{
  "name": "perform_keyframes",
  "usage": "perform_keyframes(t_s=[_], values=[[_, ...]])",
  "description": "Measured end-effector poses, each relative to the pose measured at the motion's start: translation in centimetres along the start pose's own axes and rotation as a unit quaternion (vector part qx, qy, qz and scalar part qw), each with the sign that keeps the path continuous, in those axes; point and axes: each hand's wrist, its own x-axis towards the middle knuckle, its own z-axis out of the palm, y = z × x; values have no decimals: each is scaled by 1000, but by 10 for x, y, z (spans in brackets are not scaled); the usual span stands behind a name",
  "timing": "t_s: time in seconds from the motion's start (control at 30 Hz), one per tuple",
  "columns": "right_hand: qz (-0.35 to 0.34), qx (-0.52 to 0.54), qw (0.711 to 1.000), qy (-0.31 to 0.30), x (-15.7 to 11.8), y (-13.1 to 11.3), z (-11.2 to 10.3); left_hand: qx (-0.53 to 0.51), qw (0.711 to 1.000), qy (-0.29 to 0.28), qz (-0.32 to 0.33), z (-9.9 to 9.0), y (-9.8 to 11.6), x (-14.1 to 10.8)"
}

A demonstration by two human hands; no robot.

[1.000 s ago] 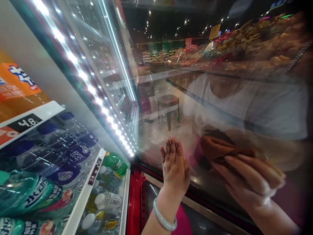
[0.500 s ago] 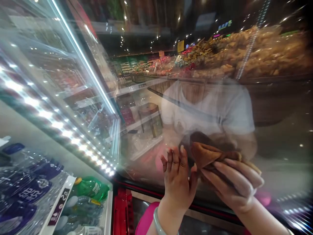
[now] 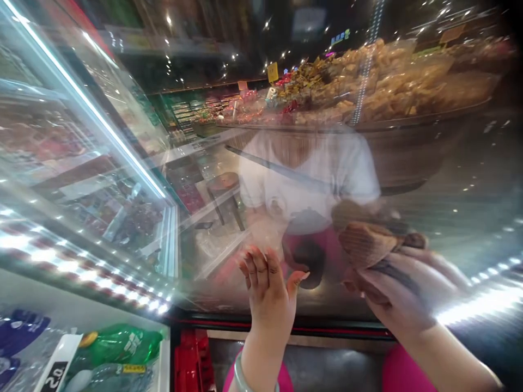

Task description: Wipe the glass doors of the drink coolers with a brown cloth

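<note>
A glass door panel (image 3: 212, 228) fills the view in front of me, with my reflection in a white top on it. My left hand (image 3: 265, 286) has its fingers up and its thumb spread, at the lower middle of the glass and holding nothing. A pale bangle (image 3: 239, 373) circles that wrist. My right hand (image 3: 412, 288), blurred by motion, is wrapped round a folded brown cloth (image 3: 365, 245) at the glass, to the right of my left hand. Part of the cloth is hidden behind the fingers.
On the left, a lit cooler shelf holds a green bottle (image 3: 126, 344) and clear bottles behind a price rail (image 3: 59, 365). Bright LED strips (image 3: 69, 265) run above it. A red rack (image 3: 192, 356) stands low beside the door's black bottom frame (image 3: 327, 330). A stool (image 3: 224, 182) shows through the glass.
My right hand and the brown cloth have moved right, away from my left hand. My left hand is lower left in the picture, its thumb further out. The view has shifted right.
</note>
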Motion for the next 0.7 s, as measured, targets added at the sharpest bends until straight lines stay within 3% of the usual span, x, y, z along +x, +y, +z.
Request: perform_keyframes(t_s=[0.1,0.2,0.33,0.4,0.5,0.6,0.7], values=[[-77,20,997,-12,-25,-10,5,-6,1000,-18,-11,2,-2,0],[-39,31,997,-51,-33,-12,1,-12,998,-43,-32,0,8,4],[31,-17,998,54,4,-4,-3,-26,995,-26,-89,-7,47,17],[39,-32,995,89,14,-6,0,-38,996,-37,-70,-9,66,24],[22,-23,999,41,-2,-8,-1,-47,996,-74,-17,-5,79,30],[40,-15,999,8,-24,3,-13,-27,998,-50,13,4,77,30],[120,-24,987,104,-17,15,-22,-7,999,-16,32,11,73,30]])
